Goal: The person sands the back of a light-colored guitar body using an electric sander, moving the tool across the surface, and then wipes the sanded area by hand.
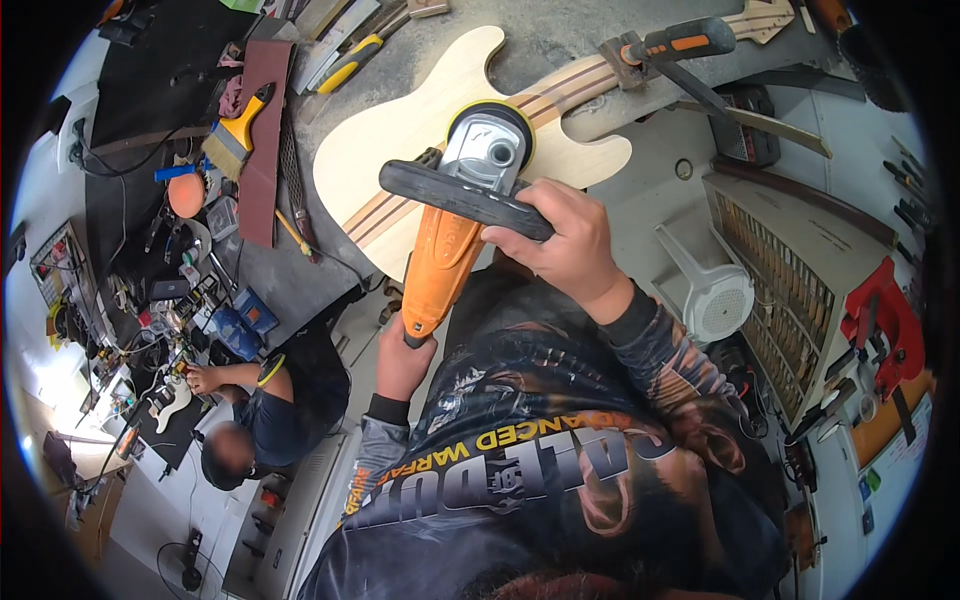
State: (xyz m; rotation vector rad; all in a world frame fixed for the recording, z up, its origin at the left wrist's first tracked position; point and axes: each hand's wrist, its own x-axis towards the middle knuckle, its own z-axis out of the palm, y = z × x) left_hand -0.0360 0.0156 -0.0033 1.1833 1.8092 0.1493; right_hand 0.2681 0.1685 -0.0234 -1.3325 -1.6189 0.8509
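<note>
An orange power polisher (443, 255) with a metal head rests over a pale wooden guitar body (385, 140), its round yellow-edged pad against the wood. My left hand (402, 360) is closed round the rear end of the polisher. My right hand (570, 235) grips the right end of its black loop handle (430, 185). Dark stripes run along the guitar's neck (575, 88) toward the upper right. A clamp (680, 42) with a black and orange handle sits across the neck, with a small wood block under it. The polisher hides the middle of the body.
On the bench (300, 180) at left lie a yellow-handled paintbrush (240, 130), a brown sandpaper strip (265, 150) and a yellow-handled tool (350, 65). A co-worker (270, 420) sits at a cluttered table at left. A white stool (715, 300) and a slatted panel (780, 290) stand at right.
</note>
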